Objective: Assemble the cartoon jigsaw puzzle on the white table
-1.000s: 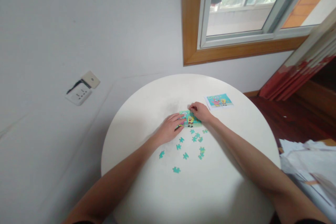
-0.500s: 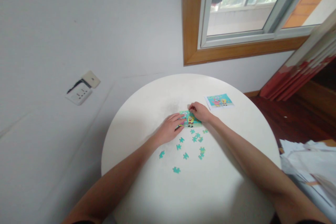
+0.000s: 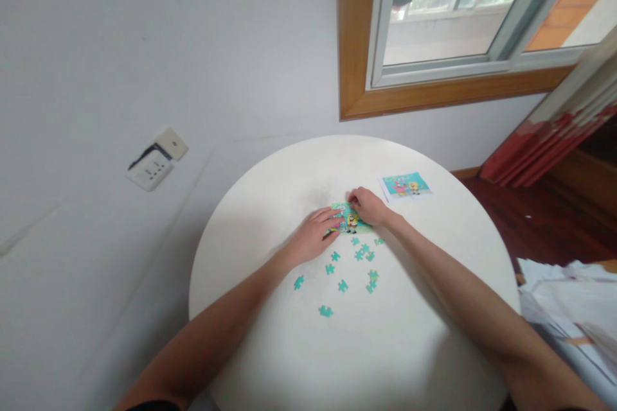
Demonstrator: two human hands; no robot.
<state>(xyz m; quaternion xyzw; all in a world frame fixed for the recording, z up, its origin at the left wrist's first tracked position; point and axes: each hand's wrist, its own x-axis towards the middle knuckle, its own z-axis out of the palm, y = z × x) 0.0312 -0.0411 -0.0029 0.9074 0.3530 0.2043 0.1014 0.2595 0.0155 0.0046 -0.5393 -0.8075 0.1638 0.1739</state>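
A partly joined jigsaw puzzle point(image 3: 352, 223) with a yellow cartoon figure lies flat on the round white table point(image 3: 270, 186). My left hand point(image 3: 315, 234) rests over its left side, fingers stretched out and apart. At the puzzle's top edge is my right hand point(image 3: 367, 205), its fingers closed in a pinch; what they hold, if anything, is hidden. Several loose teal puzzle pieces point(image 3: 342, 286) are scattered on the near side of the puzzle. One lone piece point(image 3: 326, 311) lies closest to me.
A picture card point(image 3: 405, 186) with cartoon figures lies at the back right of the table. White papers and plastic point(image 3: 573, 295) are piled beyond the table's right edge. A wall socket point(image 3: 150, 170) is at the left, a window point(image 3: 443, 19) behind, a red and white curtain point(image 3: 540, 128) at the right.
The whole view has shifted slightly with the head. Both hands stay at the puzzle in nearly the same pose, and the loose pieces lie as before.
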